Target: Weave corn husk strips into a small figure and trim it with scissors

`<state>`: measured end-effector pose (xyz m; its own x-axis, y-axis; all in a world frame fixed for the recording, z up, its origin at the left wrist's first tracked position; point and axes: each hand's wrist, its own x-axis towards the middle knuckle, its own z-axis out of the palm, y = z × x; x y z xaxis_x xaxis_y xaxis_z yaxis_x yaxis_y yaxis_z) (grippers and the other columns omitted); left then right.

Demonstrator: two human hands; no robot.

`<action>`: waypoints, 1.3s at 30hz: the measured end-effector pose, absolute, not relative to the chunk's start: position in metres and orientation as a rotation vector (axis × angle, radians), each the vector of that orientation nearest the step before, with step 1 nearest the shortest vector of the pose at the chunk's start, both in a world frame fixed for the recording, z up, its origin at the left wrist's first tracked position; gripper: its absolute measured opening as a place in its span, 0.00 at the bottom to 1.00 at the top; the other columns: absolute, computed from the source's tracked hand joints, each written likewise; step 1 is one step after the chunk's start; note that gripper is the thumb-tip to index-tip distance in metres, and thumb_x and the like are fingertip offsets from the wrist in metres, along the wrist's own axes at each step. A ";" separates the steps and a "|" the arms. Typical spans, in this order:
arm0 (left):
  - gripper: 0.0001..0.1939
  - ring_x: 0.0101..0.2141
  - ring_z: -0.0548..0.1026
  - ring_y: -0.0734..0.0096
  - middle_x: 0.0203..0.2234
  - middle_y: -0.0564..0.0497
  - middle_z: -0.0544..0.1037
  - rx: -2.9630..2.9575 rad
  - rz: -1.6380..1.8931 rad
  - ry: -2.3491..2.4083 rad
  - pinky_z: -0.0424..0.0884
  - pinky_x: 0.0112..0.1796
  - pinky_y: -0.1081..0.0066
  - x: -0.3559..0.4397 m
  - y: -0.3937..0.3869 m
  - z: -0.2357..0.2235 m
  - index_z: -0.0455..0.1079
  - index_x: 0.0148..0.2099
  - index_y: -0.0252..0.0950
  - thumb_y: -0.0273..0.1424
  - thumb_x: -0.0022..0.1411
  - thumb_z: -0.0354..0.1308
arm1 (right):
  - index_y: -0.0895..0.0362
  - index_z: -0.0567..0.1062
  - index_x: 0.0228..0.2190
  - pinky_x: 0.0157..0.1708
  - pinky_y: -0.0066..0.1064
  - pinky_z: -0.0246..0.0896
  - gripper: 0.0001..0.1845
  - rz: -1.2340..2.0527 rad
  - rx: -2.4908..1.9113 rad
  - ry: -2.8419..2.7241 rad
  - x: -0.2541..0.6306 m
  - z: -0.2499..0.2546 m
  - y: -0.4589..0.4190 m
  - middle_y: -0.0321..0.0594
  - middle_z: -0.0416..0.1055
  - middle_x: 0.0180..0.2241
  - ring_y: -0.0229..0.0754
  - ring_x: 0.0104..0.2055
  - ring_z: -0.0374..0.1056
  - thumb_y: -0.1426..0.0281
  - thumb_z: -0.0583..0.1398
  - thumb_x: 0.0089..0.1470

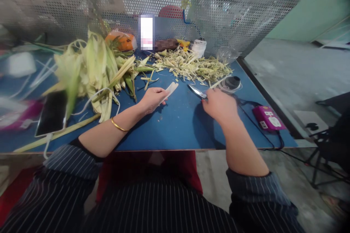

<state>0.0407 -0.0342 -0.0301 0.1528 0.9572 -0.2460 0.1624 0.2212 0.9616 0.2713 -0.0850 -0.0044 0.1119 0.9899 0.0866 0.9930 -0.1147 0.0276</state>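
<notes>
Pale husk strips (pixel 171 89) are pinched in the left hand (pixel 153 100), above the surface (pixel 169 133); the right hand (pixel 221 105) grips scissors (pixel 197 91), apart from the strips; trimming seems the step in hand, and a cut would call for bringing scissors and strips together; behind lies 1 scrap heap (pixel 188 66); beside it, a white bag (pixel 199 48), contents unclear.

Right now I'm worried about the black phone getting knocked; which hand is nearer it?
Left. The left hand is to the right of the black phone; the right hand is farther right.
</notes>
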 end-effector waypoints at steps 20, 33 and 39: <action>0.10 0.16 0.67 0.82 0.22 0.50 0.76 1.156 0.903 1.303 0.54 0.19 0.74 0.036 -0.025 -0.038 0.73 0.29 0.34 0.31 0.62 0.61 | 0.57 0.68 0.59 0.49 0.40 0.66 0.35 0.758 -1.682 -1.844 0.314 -0.037 -0.095 0.46 0.73 0.52 0.50 0.49 0.72 0.68 0.60 0.47; 0.10 0.15 0.66 0.82 0.21 0.51 0.76 1.178 0.961 1.272 0.53 0.18 0.75 0.036 -0.027 -0.037 0.73 0.28 0.34 0.32 0.61 0.62 | 0.55 0.70 0.48 0.37 0.34 0.60 0.36 1.065 -1.617 -1.770 0.277 -0.024 -0.094 0.30 0.65 0.29 0.39 0.31 0.62 0.58 0.70 0.37; 0.11 0.15 0.66 0.82 0.20 0.51 0.74 1.266 0.898 1.237 0.61 0.22 0.75 0.039 -0.033 -0.034 0.73 0.26 0.33 0.33 0.60 0.63 | 0.57 0.75 0.44 0.32 0.31 0.56 0.31 1.021 -1.576 -1.725 0.266 -0.027 -0.089 0.31 0.64 0.27 0.36 0.29 0.59 0.54 0.69 0.40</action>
